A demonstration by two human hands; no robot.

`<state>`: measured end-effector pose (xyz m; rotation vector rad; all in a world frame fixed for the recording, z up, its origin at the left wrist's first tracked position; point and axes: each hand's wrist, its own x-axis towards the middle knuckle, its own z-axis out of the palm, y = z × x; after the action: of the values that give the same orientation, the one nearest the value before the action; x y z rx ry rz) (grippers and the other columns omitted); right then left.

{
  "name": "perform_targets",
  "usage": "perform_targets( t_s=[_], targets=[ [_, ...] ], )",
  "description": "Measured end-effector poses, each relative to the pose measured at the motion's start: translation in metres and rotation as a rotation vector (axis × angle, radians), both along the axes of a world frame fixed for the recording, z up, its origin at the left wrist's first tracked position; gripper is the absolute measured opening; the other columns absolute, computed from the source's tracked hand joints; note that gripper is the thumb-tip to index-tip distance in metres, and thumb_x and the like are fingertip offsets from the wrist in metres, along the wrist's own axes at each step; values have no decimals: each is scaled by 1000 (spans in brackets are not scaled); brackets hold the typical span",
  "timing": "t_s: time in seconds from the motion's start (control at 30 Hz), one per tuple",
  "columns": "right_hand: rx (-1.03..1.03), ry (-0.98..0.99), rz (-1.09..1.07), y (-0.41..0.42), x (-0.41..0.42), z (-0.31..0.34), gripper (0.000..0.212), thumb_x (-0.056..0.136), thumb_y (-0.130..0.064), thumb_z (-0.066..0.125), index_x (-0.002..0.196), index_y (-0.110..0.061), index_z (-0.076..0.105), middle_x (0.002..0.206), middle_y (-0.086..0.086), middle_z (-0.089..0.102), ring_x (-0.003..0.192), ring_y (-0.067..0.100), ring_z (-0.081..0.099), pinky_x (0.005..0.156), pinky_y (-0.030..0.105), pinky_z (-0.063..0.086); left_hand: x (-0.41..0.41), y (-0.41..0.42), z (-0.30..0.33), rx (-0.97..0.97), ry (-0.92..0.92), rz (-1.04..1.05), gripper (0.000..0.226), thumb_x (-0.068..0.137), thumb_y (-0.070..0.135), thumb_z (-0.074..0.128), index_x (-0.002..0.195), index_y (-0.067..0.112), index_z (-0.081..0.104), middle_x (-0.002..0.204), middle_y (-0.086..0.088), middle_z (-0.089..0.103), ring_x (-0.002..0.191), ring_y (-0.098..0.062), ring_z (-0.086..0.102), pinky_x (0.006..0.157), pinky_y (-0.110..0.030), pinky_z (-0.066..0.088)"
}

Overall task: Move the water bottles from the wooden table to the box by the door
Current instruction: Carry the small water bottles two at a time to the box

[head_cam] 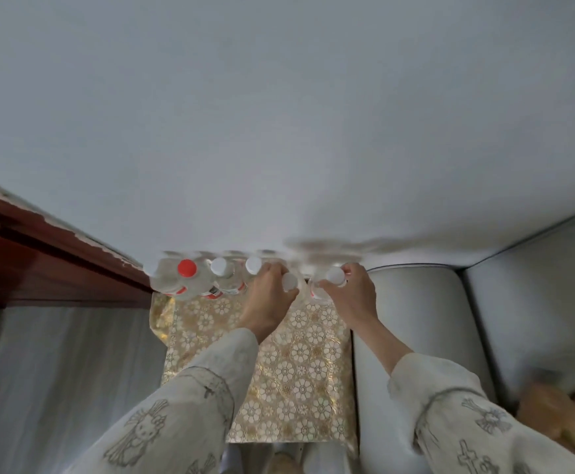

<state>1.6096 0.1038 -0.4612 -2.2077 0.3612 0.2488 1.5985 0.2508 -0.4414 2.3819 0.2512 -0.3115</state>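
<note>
Here, seen from the head camera looking down:

Left hand (pixel 272 289): fingers curled round the neck of a white-capped bottle (pixel 289 281), which it grips just below the cap.

Right hand (pixel 349 290): closed round a second white-capped bottle (pixel 334 276), thumb and fingers pinching near the cap.

Bottle row: a red-capped bottle (pixel 187 268) and two further white-capped ones (pixel 218 266) stand upright, touching one another, at the far edge of the bench against the wall (pixel 279 114), just to the left of the left hand.

Bench (pixel 299 364): covered by a gold cloth with a white flower pattern; the bottles stand on its far end.

Surroundings: dark red wooden furniture (pixel 39 261) to the left, a grey sofa (pixel 416 319) touching the bench on the right.

Sleeves (pixel 183 405): pale fabric with drawn figures, both arms stretched forward.
</note>
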Motion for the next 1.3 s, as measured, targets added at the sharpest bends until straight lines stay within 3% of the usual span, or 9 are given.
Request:
perform_targets(
  t_s=[0.23,0.4,0.7,0.77,0.9,1.03,1.13,1.2,1.3],
  targets=[
    [40,59,20,3,27,-36,39,78,-25,67,107,-6,49,111,9,54,90,17,47,75,26,36,33,-11,-28,71,-3,-37,34,82,11,61,114,3,51,115,-14,56,96,-26,54,80,-31,44],
    [45,32,54,9,33,-43,33,78,-25,67,103,-11,49,108,3,50,84,12,44,58,14,28,35,-11,-38,93,-27,-30,34,85,7,57,117,2,50,119,-16,55,99,-29,55,79,-32,44],
    [216,178,144,-2,32,-36,50,81,-23,64,124,-10,42,123,7,51,110,16,47,87,25,34,35,-11,-29,-12,69,27,53,86,3,52,137,4,34,140,-15,43,129,-28,38,107,-35,29],
    [249,244,149,0,27,-28,54,82,-26,63,128,-14,38,118,0,52,107,14,47,78,22,37,29,-7,-21,-40,94,42,55,87,6,51,138,5,31,142,-16,41,132,-28,36,109,-36,27],
    [247,240,111,12,4,1,49,86,-31,58,129,-17,39,126,2,54,98,16,54,58,16,38,-4,9,8,-130,72,102,47,89,12,51,133,4,38,133,-17,50,123,-28,47,105,-40,39],
    [268,243,113,37,-32,43,50,89,-29,52,133,-13,35,138,7,45,107,17,49,80,28,40,-58,39,45,-263,80,206,39,90,18,51,127,6,45,128,-10,56,113,-19,54,93,-30,45],
    [259,246,254,70,-69,78,48,90,-31,49,134,-14,37,133,3,48,110,14,50,84,22,39,-115,76,71,-336,59,362,37,91,20,51,126,11,48,120,-4,59,102,-11,54,83,-23,44],
    [269,243,379,98,-97,100,44,91,-32,48,130,-14,42,120,-2,54,97,8,55,77,15,43,-159,103,87,-368,27,499,33,91,21,51,124,14,52,114,-2,61,102,-12,57,82,-23,46],
    [303,245,573,147,-149,131,37,90,-34,49,120,-14,52,114,-1,59,100,13,58,86,27,49,-236,139,113,-389,-59,706,27,90,22,52,116,14,59,107,-3,65,95,-18,61,88,-34,50]
  ],
)
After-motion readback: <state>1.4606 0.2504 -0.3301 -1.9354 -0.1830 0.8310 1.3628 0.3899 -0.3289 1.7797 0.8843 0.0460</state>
